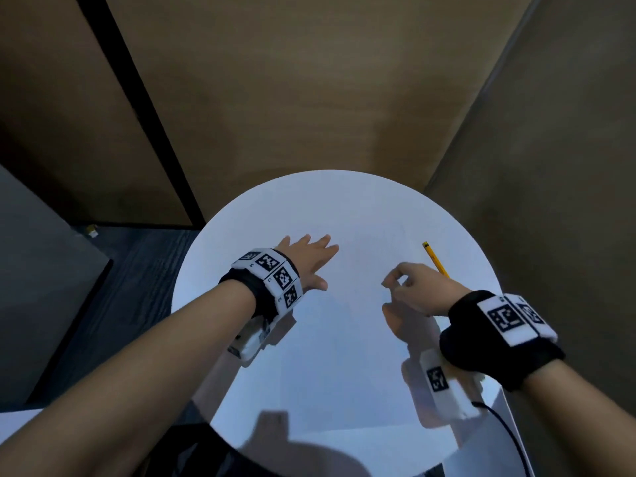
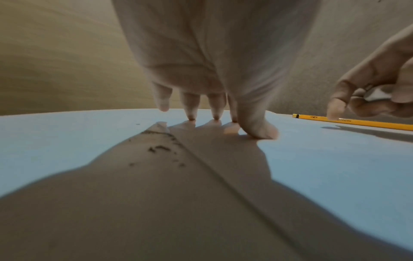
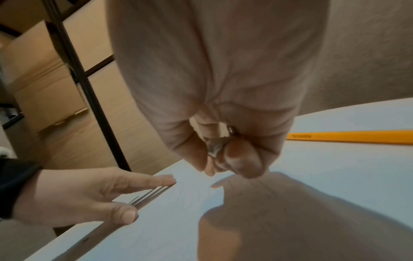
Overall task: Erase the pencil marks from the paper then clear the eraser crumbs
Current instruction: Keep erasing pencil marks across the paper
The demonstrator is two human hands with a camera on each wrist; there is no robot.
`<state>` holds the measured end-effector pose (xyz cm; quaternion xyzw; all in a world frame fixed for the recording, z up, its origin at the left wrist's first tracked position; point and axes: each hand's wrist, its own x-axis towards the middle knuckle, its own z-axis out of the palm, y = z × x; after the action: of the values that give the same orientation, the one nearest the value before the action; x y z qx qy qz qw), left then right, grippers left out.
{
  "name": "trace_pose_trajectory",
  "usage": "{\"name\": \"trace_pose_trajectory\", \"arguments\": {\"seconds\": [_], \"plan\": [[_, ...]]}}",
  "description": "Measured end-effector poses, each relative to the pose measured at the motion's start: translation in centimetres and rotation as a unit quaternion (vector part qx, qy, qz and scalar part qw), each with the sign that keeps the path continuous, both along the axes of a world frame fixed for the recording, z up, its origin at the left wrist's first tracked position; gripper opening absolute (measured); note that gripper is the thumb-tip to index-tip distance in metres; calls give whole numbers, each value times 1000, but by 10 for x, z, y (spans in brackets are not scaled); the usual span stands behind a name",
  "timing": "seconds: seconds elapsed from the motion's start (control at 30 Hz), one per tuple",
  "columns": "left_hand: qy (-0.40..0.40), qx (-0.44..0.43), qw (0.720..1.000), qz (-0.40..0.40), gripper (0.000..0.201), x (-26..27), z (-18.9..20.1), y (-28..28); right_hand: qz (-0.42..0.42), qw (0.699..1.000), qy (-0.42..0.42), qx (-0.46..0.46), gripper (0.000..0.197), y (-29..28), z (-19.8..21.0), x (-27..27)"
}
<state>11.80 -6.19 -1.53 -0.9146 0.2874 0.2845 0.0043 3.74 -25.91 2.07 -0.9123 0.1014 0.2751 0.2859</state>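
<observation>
The left hand [image 1: 309, 261] lies flat with fingers straight and spread, pressing down the white sheet of paper [image 3: 178, 217] on the round white desk [image 1: 344, 201], probably so it will not slide. Just right of it, the right hand [image 1: 416, 287] hovers, fingertips curled and pinching a small white eraser [image 2: 377, 94]. Dark eraser crumbs [image 2: 159, 150] sit under the left palm. A yellow pencil [image 1: 435, 259] lies beyond the right hand.

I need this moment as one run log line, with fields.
left hand: flat on paper | right hand: pinches eraser above paper | crumbs: present | pencil: on table
</observation>
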Motion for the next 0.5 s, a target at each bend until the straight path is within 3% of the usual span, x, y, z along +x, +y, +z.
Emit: {"name": "trace_pose_trajectory", "arguments": {"seconds": [0.1,0.17,0.23,0.33,0.4,0.5], "plan": [[-73,-47,996,-7,40,-11,3,-1,-30,999,0,41,23,-4,-8,-7],[-113,-65,991,-8,30,-21,4,-4,-39,997,-12,60,25,-5,-15,-14],[-78,-46,996,-1,51,-34,6,-9,-48,996,-39,64,27,-4,-21,-19],[31,15,999,13,107,-55,0,-15,-78,992,-71,67,23,-2,-26,-22],[49,31,998,9,123,-64,-7,-18,-110,987,-76,89,16,-1,-28,-24],[44,40,998,10,127,-66,-9,-21,-151,978,-65,130,11,2,-25,-26]]}}
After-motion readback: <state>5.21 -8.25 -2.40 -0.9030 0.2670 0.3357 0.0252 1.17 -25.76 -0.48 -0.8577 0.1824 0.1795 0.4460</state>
